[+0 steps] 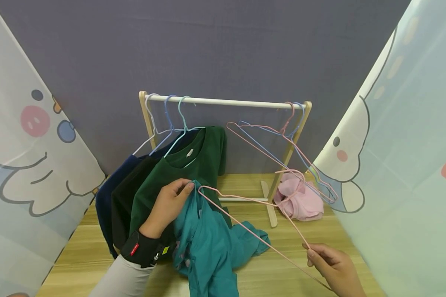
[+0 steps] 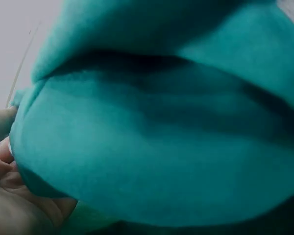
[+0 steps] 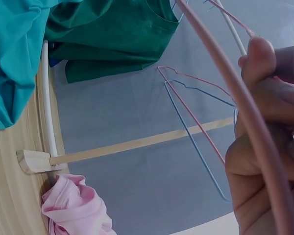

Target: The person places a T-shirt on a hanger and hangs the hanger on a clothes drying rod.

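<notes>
My left hand (image 1: 171, 205) pinches the top edge of a teal shirt (image 1: 212, 235), which hangs down in folds onto the wooden table. In the left wrist view the teal cloth (image 2: 152, 161) fills most of the picture. A pink wire hanger (image 1: 256, 236) is gripped near one end by my right hand (image 1: 332, 266). Its other end points left and lies right beside the pinched edge of the shirt; whether it is inside the cloth I cannot tell. The right wrist view shows the curled fingers (image 3: 257, 161) with the hanger's pink wire close to the camera.
A small clothes rack (image 1: 223, 102) stands behind. Three hangers with a green shirt (image 1: 208, 152), a black one and a navy one hang at its left. Bare pink and blue hangers (image 1: 288, 134) hang at its right. Crumpled pink cloth (image 1: 301, 200) lies by the right foot.
</notes>
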The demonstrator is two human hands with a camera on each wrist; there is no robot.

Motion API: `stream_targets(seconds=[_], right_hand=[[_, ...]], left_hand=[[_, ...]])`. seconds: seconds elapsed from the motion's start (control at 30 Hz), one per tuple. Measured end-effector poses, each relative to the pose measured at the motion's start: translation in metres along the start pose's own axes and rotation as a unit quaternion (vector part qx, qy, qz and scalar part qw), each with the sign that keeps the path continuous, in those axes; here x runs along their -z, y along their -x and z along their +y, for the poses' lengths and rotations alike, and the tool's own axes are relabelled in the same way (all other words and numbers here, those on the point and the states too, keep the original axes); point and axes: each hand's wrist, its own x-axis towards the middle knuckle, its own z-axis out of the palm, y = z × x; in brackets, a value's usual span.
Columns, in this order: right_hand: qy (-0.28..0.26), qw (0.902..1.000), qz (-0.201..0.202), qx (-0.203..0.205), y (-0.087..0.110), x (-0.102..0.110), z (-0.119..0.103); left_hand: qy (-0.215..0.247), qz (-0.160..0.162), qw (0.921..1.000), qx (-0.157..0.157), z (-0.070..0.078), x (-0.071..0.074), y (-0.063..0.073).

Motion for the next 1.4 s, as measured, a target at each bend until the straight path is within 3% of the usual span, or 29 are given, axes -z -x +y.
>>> stream_targets(seconds=[0.27,0.37,0.57,0.73,1.1,1.27,1.4], right_hand=[[-0.087,0.9946,-0.039,0.043,0.000,0.002,0.005],[-0.089,0.9941,-0.038,0.049,0.000,0.001,0.006],[-0.064,0.9975,-0.026,0.017,-0.001,0.002,0.006],[-0.043,0.9989,-0.005,-0.016,0.000,0.004,0.001],[-0.096,0.9940,-0.033,0.040,-0.001,0.011,0.003],[-0.149,0.9845,-0.036,0.086,-0.001,0.006,0.008],[-0.147,0.9845,-0.044,0.084,-0.001,0.007,0.010]], left_hand=[[0.019,-0.041,0.9990,-0.002,-0.001,0.004,0.001],[0.020,-0.061,0.9979,-0.002,-0.001,0.007,0.002],[-0.007,-0.113,0.9927,-0.040,0.005,0.014,0.004],[-0.031,-0.105,0.9917,-0.067,0.011,0.021,0.006],[-0.038,-0.119,0.9900,-0.066,0.015,0.028,0.012],[-0.040,-0.141,0.9839,-0.102,0.018,0.026,0.013],[-0.043,-0.183,0.9729,-0.134,0.022,0.026,0.013]])
